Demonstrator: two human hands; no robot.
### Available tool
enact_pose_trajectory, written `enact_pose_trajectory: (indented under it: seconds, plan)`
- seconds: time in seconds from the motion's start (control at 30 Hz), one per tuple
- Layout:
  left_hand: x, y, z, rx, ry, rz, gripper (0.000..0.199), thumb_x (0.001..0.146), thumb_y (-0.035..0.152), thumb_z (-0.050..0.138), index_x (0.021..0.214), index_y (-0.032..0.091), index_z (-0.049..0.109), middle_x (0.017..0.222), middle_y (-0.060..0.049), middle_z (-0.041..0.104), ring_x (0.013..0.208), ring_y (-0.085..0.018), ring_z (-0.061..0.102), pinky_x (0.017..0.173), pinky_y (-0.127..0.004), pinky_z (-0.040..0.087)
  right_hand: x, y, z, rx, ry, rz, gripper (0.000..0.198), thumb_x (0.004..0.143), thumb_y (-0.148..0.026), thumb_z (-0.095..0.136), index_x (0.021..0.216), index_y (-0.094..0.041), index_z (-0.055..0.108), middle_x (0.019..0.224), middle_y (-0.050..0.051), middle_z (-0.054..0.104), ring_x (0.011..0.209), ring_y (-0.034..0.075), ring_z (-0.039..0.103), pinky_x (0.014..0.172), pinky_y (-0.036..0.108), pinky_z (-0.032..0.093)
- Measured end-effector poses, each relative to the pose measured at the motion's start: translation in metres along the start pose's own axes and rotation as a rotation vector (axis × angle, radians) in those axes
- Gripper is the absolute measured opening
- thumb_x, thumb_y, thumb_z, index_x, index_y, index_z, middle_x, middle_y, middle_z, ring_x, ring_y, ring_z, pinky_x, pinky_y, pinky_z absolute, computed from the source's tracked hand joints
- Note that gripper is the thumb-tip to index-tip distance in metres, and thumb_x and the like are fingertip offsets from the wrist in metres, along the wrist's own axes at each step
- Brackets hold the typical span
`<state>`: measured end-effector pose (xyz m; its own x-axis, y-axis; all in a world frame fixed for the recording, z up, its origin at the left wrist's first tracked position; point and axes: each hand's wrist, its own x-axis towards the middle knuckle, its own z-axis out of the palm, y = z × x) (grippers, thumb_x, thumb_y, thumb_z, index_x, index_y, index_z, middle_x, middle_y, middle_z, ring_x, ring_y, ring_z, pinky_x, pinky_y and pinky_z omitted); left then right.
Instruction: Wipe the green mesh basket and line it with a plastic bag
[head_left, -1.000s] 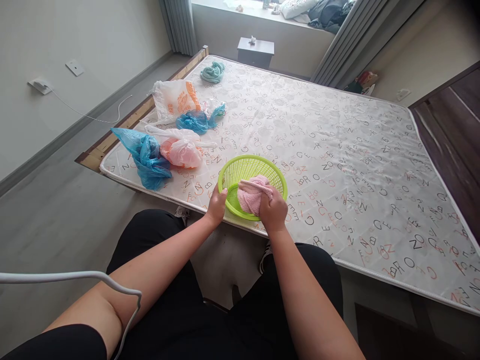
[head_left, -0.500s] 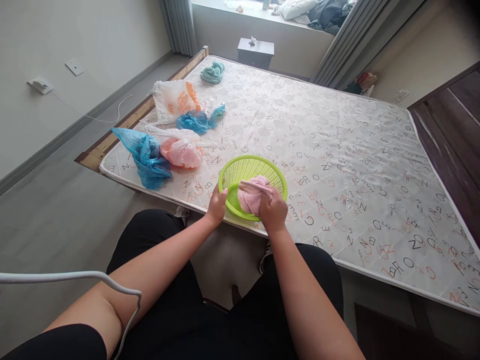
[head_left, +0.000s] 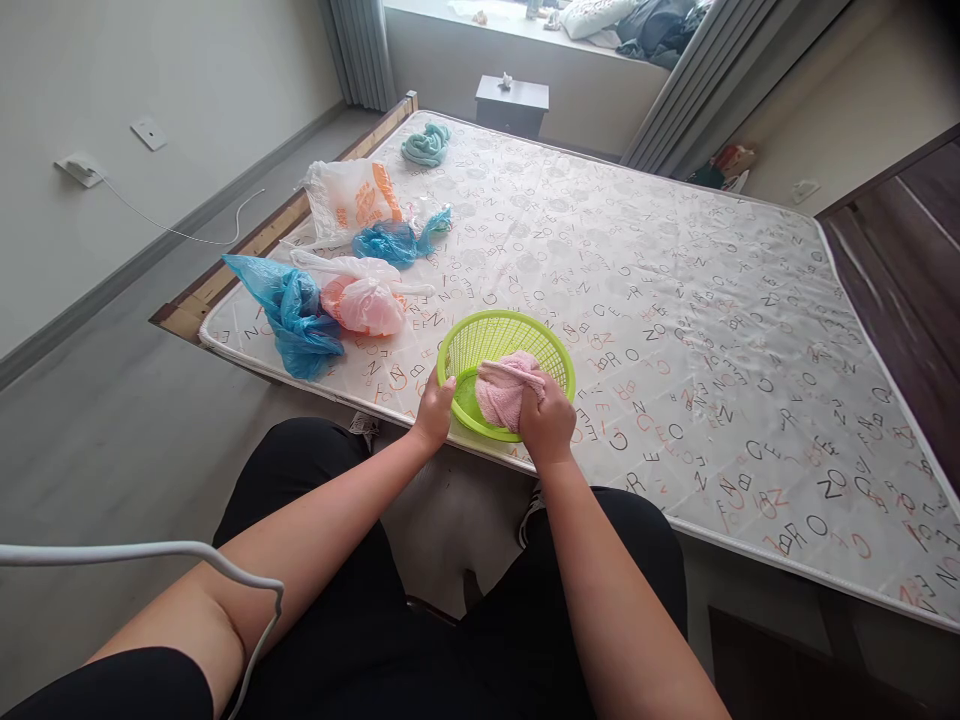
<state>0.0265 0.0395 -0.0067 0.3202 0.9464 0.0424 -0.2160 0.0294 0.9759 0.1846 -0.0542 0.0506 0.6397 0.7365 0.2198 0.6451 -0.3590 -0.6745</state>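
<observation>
Gripping with left hand point(head_left: 435, 408) the round lime-green plastic basket point(head_left: 487, 338) by its eight-o'clock rim, clutching with right hand point(head_left: 548, 420) the bunched pink terry cloth point(head_left: 499, 396) inside toward four o'clock, perhaps risking, by uneven pull, tipping over the edge of the white letter-printed mattress point(head_left: 675, 300).

The left arm point(head_left: 322, 535) and the right arm point(head_left: 622, 580) reach forward, slanting toward each other, forearms bare. The left elbow bends slightly; the right one is out of view. The left hand point(head_left: 435, 410) sits over the near edge of the mattress point(head_left: 660, 290), thumb up, the other fingers mostly hidden, gripping. The right hand point(head_left: 550, 425) is just beyond that edge, back of the hand up, fingers curled in tightly. The knees are spread apart below the hands.
</observation>
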Motion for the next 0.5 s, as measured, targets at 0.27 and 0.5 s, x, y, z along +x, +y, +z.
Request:
enact_pose_trajectory:
  seconds: [0.27, 0.5]
  plan:
    - [-0.0015, 0.0035, 0.0010, 0.015, 0.002, -0.009, 0.037, 0.100, 0.036, 0.053, 0.133, 0.021, 0.059, 0.136, -0.010, 0.065, 0.131, -0.027, 0.059, 0.115, -0.047, 0.044, -0.0004, -0.0007, -0.0011, -0.002, -0.003, -0.003, 0.034, 0.098, -0.033, 0.044, 0.109, -0.023, 0.075, 0.099, 0.005, 0.076, 0.085, 0.021, 0.066, 0.073, 0.029, 0.042]
    - [-0.0010, 0.0052, 0.0014, 0.020, 0.000, 0.004, 0.038, 0.099, 0.038, 0.054, 0.132, 0.021, 0.060, 0.135, -0.010, 0.066, 0.129, -0.027, 0.060, 0.114, -0.047, 0.045, -0.0002, -0.0003, -0.0010, -0.016, -0.011, -0.005, 0.035, 0.098, -0.033, 0.043, 0.109, -0.023, 0.075, 0.098, 0.005, 0.076, 0.084, 0.021, 0.065, 0.073, 0.029, 0.043]
